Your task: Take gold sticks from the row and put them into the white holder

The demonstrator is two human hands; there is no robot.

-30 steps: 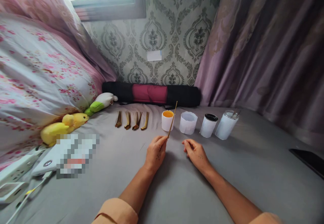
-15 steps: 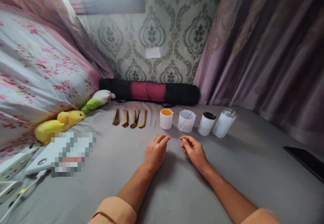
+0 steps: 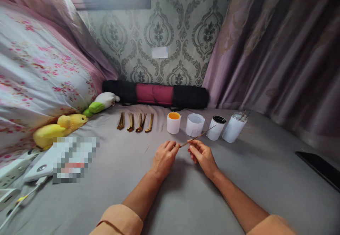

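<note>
Between my hands a thin brown stick [image 3: 200, 134] slants up to the right, its far tip in front of the paper-wrapped cans. My left hand [image 3: 166, 157] is closed on its lower end. My right hand [image 3: 202, 156] pinches it a little further along with thumb and fingers. Beyond the hands stand a white-wrapped cup with an orange inside [image 3: 173, 124], a wide white-wrapped cup [image 3: 195, 126], a white-wrapped can with a dark rim [image 3: 215, 129] and a white-wrapped glass jar [image 3: 233, 128] with sticks in it. Bent brown bundles [image 3: 130, 123] lie in a row to the left.
Everything lies on a grey sheet [image 3: 127, 185]. A black and maroon roll bag [image 3: 154, 94] rests against the wall. On the left are plush toys [image 3: 58, 128], a white box-like device [image 3: 39, 167] and a power strip [image 3: 13, 169]. A black phone [image 3: 318, 167] lies at right.
The stick has swung: its far part crossed the wide white cup before and now points right toward the dark-rimmed can. Both hands stay nearly in place. The view has tilted slightly.
</note>
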